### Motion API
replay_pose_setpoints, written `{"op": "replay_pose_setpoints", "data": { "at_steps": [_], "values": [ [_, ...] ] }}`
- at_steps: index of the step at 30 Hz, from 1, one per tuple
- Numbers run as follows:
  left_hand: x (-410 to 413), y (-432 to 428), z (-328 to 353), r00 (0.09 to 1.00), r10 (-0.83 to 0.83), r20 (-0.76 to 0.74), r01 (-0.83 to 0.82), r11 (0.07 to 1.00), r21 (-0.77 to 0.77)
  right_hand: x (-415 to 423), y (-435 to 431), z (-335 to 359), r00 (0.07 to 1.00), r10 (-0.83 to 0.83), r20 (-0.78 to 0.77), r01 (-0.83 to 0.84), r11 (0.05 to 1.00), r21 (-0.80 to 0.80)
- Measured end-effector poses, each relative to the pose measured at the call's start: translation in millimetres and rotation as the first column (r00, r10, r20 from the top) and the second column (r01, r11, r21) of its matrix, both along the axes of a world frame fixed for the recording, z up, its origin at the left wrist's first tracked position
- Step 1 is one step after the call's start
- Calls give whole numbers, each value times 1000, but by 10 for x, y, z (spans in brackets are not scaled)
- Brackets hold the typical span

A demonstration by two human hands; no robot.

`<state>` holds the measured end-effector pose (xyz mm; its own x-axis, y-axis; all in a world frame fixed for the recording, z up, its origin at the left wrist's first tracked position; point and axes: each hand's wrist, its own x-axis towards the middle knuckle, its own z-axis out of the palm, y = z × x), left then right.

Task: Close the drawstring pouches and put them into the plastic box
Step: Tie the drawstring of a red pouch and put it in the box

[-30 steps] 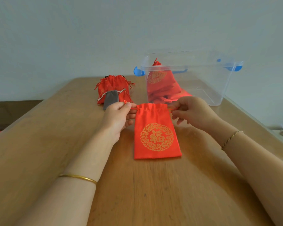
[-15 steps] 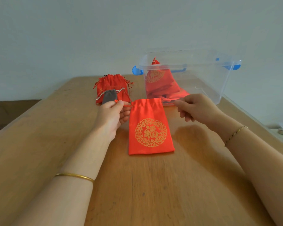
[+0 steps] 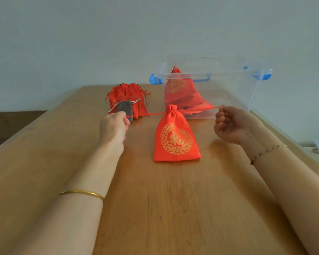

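**Pouch mouth cinched**

The left grip [image 3: 114,128] and right grip [image 3: 232,124] now sit well apart, each pinching a drawstring [image 3: 145,115] drawn out taut. On the red pouch [image 3: 176,137], the mouth, flat and wide before, is gathered into a neck.

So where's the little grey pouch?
In the head view the grey pouch lies left of centre against the red pouch pile, just beyond the left hand and left of the plastic box.

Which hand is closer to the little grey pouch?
Left. The left hand is just in front of the grey pouch; the right hand is beyond the red pouch, beside the plastic box.
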<state>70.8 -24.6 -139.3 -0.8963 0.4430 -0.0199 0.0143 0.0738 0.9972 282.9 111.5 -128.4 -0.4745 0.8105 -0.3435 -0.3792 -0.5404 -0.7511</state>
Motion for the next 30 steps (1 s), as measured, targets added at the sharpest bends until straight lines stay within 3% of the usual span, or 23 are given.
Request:
{"op": "replay_pose_setpoints", "data": {
  "at_steps": [2,4,7,9,11,14,18,24,30],
  "values": [
    [2,7,25,984,-64,163,40,988,147,-18,-11,-32,1000,-26,6,26,999,-26],
    [19,-8,63,929,-260,265,141,907,397,-58,-37,-67,999,-22,41,24,999,-33],
    [62,-52,151,828,-513,226,232,682,694,-117,-74,-85,998,-25,49,27,999,-31],
    [101,-39,178,801,-565,197,248,614,750,-160,-96,-80,999,-22,30,22,1000,-10],
    [177,-22,185,796,-578,180,311,646,697,-195,-130,-67,1000,-12,-22,13,1000,7],
    [269,-6,152,793,-590,152,453,737,502,-227,-172,-26,995,31,-99,-25,997,67],
    [396,14,76,791,-606,81,576,783,233,-272,-241,2,995,94,-8,-87,946,311],
    [506,24,-21,733,-680,-13,679,733,-27,-403,-389,-4,975,175,138,-223,777,589],
    [560,3,-15,696,-712,-91,699,701,-142,-476,-491,12,959,233,161,-281,702,655]
  ]
}}
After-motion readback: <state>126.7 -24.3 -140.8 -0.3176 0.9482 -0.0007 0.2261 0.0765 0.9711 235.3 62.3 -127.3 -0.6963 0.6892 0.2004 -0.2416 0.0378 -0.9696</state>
